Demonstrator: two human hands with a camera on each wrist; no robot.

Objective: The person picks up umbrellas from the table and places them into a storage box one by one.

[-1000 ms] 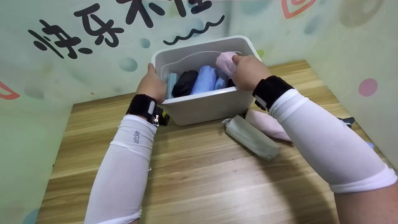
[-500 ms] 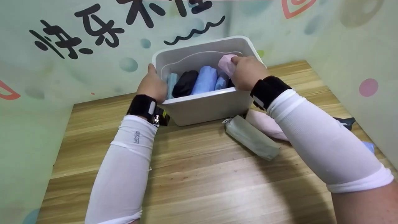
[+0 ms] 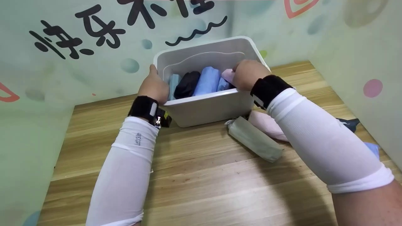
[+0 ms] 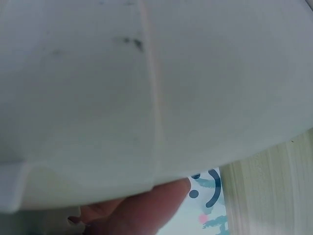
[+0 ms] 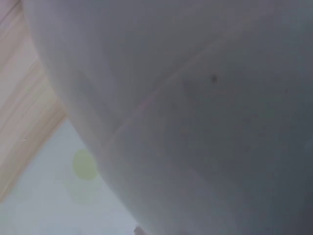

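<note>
The bin (image 3: 210, 113) looks stiff, fairly light — best held by an end, as the left hand (image 3: 154, 85) grips it. Right hand's (image 3: 251, 74) clamped on the pink roll (image 3: 227, 74), inside the bin, its end poking past the thumb — soft, maybe slippery; mid-length suits.

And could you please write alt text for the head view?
A person's right hand holds a pink roll inside a white bin while the left hand grips the bin's near left corner. The bin also holds a teal roll, a black roll and blue rolls. A grey-green pouch and a pink pouch lie before it on a wooden surface.
</note>
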